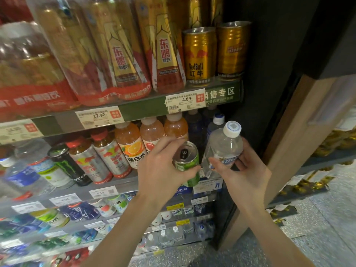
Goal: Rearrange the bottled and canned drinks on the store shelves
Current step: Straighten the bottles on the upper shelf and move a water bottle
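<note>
- Left hand [159, 166]: fingers curled round a green can [187, 163], held tilted in front of the middle shelf, pull-tab top facing the camera.
- Right hand [248, 174]: fingers and thumb wrapped round the lower body of a clear water bottle [223, 149], white cap uppermost, leaning slightly left. Can and bottle sit just beside each other, possibly touching at the can's right edge; I cannot tell for sure.
- Handling, green can: rigid thin metal, probably full and moderately heavy, smooth and liable to slip; best taken round the mid-wall, as now.
- Handling, water bottle: soft-walled plastic that likely gives under squeeze; appears full; the labelled waist offers the surest hold.
- Middle shelf [123, 185], behind the hands: orange-juice bottles [133, 145], silver-labelled bottles with red caps [107, 157], a black can [67, 162], blue-labelled water at left. A dark gap at the right end seems the likely slot.
- Upper shelf [146, 109]: tall gold-and-red bottles [163, 51], two gold cans [199, 54], price tags on the rail.
- Lower shelves: assorted small bottles, blurred.
</note>
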The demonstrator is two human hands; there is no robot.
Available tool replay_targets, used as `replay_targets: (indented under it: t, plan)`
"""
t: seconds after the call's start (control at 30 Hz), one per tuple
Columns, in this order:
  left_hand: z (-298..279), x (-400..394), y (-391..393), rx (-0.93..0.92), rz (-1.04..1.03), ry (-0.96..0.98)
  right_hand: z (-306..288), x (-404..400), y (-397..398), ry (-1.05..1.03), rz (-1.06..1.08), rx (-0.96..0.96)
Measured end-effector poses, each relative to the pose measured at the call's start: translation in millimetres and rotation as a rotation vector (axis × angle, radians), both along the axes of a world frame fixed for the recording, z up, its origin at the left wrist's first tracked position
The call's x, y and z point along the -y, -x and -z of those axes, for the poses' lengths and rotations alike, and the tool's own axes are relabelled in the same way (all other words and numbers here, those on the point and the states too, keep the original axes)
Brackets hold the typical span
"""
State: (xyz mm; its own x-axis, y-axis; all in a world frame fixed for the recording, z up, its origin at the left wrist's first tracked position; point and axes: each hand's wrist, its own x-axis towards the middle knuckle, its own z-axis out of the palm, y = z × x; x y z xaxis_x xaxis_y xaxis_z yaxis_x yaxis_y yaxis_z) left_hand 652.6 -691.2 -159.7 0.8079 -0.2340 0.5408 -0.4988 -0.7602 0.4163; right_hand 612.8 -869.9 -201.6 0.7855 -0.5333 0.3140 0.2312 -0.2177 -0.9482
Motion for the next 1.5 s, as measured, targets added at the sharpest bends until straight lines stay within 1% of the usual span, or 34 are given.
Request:
replay_targets:
  t: [0.17, 0.33, 0.67, 0.93, 1.1, 1.23, 1.3, 1.4, 1.5]
  plan:
    - [12, -19, 0, -0.025, -0.013, 0.096, -8, -4, -8, 0.039, 0.012, 0.032]
    - [13, -33, 3, -0.056, -0.018, 0.206, -9, -9, -16, 0.011, -0.010, 0.038]
    - [19, -48, 8, -0.068, -0.019, 0.267, -8, -17, -11, 0.091, -0.047, 0.064]
    - [18, -44, 10, -0.093, -0.009, 0.286, -3, -14, 3, 0.114, -0.014, 0.014]
    - [2, -23, -4, -0.106, 0.085, 0.155, 4, -8, 13, 0.128, 0.027, 0.007]
    - [-9, -6, -14, -0.066, 0.167, -0.026, 4, -2, 18, 0.143, 0.054, 0.029]
    - [-15, 2, -20, 0.003, 0.159, -0.156, 2, 1, 21, 0.150, 0.055, 0.033]
    - [-21, 12, -31, 0.185, 0.130, -0.355, 2, 4, 24, 0.163, 0.031, 0.031]
    - [-22, 21, -41, 0.299, 0.136, -0.464, 3, 5, 26, 0.153, 0.034, 0.030]
